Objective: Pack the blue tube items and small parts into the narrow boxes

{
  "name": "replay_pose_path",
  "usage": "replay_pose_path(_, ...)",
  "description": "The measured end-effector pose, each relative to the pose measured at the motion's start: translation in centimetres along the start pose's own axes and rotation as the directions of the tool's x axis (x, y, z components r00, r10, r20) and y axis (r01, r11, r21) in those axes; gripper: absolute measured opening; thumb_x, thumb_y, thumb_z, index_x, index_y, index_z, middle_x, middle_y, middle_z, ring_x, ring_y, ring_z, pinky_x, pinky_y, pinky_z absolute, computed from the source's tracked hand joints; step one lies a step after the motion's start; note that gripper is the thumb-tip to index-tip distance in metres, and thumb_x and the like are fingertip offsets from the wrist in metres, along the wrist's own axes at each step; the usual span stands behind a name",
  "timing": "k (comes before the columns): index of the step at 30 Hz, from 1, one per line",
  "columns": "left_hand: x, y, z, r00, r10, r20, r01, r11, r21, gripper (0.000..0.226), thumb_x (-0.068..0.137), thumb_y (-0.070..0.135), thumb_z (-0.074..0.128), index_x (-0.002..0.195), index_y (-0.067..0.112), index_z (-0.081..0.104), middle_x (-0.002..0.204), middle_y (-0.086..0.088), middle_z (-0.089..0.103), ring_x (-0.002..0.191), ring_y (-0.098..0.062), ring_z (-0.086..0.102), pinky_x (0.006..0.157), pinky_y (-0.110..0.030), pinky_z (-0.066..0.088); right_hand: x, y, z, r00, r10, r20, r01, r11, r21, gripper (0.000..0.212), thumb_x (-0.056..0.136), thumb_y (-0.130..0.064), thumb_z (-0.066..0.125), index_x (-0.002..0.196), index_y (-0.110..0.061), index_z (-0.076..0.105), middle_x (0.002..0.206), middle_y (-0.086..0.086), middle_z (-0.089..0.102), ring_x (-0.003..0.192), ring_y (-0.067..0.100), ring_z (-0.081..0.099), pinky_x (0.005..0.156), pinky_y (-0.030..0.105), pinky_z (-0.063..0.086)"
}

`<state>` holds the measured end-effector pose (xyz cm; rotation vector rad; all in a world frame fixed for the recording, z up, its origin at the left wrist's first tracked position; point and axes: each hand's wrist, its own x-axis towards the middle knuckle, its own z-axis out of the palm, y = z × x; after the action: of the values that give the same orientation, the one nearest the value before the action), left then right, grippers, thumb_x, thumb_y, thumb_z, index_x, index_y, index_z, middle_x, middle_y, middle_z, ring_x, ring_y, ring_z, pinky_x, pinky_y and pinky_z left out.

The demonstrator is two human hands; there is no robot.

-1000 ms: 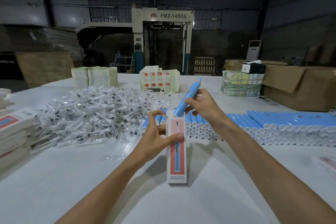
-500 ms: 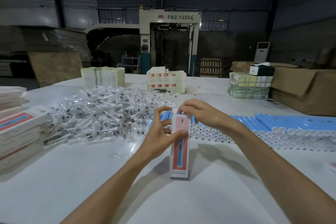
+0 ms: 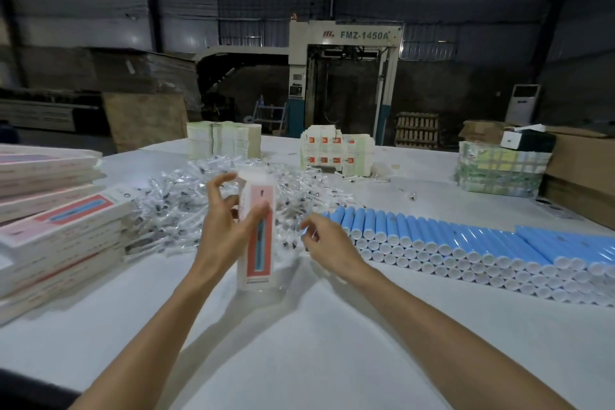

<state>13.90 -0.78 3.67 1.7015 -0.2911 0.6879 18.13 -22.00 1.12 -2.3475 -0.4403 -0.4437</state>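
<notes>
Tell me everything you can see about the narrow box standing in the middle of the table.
The narrow box looks like white cardboard, with a salmon-red front panel picturing a blue tube and small print below. It stands upright, bottom end on the white table, top flap open. The left hand grips its upper half, thumb across the front.

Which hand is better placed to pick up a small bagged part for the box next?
Right. The right hand hovers with curled fingers at the near edge of the pile of bagged parts. The left hand is busy gripping the narrow box, which stands upright on the table.
</notes>
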Motion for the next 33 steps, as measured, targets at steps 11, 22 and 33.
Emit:
replay_pose_path(11, 0.1, -3.9, -1.3, 0.99, 0.009, -0.143, -0.002, 0.999, 0.046, 0.058, 0.103, 0.03, 0.07, 0.139, 0.041, 0.026, 0.101, 0.011, 0.075, 0.077, -0.007, 0.077, 0.065, -0.023, 0.058, 4.2, -0.8, 8.1, 0.996, 0.032, 0.082, 0.022, 0.815, -0.579, 0.023, 0.089, 0.009, 0.058, 0.093, -0.014, 0.064, 0.12, 0.016, 0.063, 0.128, 0.035, 0.046, 0.084, 0.042, 0.047)
replay_pose_path(22, -0.3, -3.3, -0.8, 0.996, -0.079, -0.033, 0.077, 0.995, -0.058, 0.06, 0.1, 0.032, 0.074, 0.135, 0.044, 0.027, 0.108, 0.01, 0.077, 0.086, -0.009, 0.078, 0.075, -0.028, 0.059, 3.4, -2.6, 4.7, 0.964, 0.116, -0.241, -0.109, 0.993, 0.04, 0.01, 0.106, -0.014, 0.057, 0.108, -0.014, 0.066, 0.099, -0.001, 0.068, 0.085, 0.016, 0.067, 0.076, 0.039, 0.06)
replay_pose_path(33, -2.4, 1.1, 3.7, 0.97, -0.1, 0.22, 0.152, 0.961, -0.231, 0.066, 0.085, 0.042, 0.08, 0.133, 0.042, 0.034, 0.106, 0.009, 0.077, 0.093, -0.007, 0.078, 0.065, -0.018, 0.061, -0.5, 0.0, -10.1, 0.843, 0.452, -0.291, 0.008, 0.53, 0.848, 0.014, 0.093, -0.004, 0.075, 0.107, 0.0, 0.076, 0.073, -0.002, 0.063, 0.066, 0.009, 0.051, 0.065, 0.019, 0.049)
